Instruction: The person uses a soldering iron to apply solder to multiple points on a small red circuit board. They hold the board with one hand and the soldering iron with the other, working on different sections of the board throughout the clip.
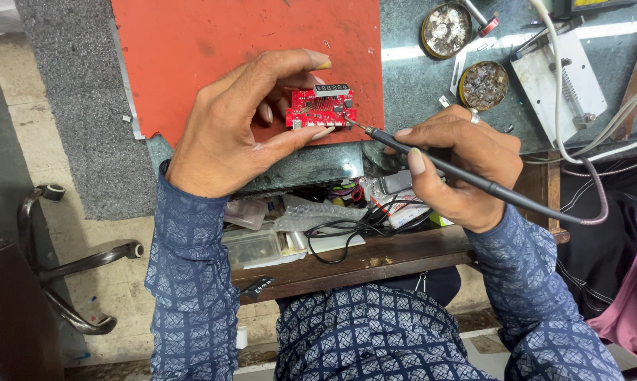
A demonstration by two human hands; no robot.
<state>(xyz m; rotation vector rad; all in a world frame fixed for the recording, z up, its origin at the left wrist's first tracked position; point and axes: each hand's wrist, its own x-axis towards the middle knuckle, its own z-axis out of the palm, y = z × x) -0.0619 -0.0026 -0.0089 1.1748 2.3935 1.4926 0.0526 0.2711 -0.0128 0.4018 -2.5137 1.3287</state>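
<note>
A small red circuit board (320, 108) with a black display strip along its top lies on the red mat (212, 49). My left hand (244, 123) pinches the board between thumb and fingers from the left. My right hand (466, 166) holds a thin black soldering iron (445, 166) like a pen. The iron's tip touches the board's lower right corner. Its cable (593, 212) runs off to the right.
Two round tins (445, 29) (484, 85) of residue sit on the grey stone bench (417, 77), beside a metal iron stand (558, 77) with white cables. An open drawer (346, 250) below holds plastic boxes, wires and small parts. A chair base (71, 261) stands at left.
</note>
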